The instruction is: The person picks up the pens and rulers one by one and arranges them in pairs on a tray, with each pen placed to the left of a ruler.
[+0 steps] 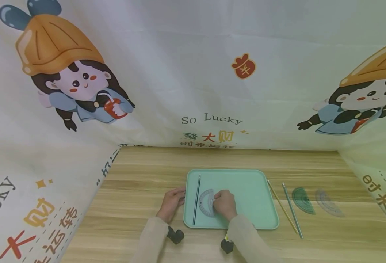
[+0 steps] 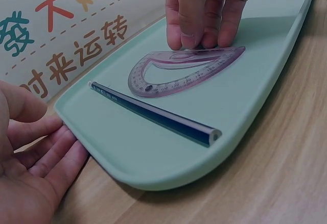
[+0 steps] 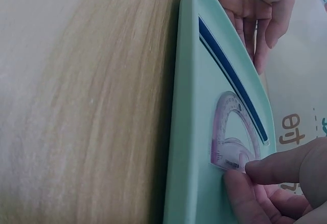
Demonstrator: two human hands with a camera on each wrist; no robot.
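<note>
Right hand [image 1: 225,204] at protractor [image 2: 168,89] (dark pencil [image 2: 153,112] alongside) in green tray [image 1: 248,197]

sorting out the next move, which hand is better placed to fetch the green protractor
The right hand, probably: it is nearer the green protractor, though busy at the purple protractor; the left hand is left of the tray.

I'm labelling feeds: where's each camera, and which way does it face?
Head: head-worn, facing forward and down at the tray; left hand, right hand, sleeves show.
Left wrist: on that wrist, facing right across the tray; both hands show.
Right wrist: on that wrist, facing left across the tray; both hands show.
Wrist views share the protractor and dark pencil.
</note>
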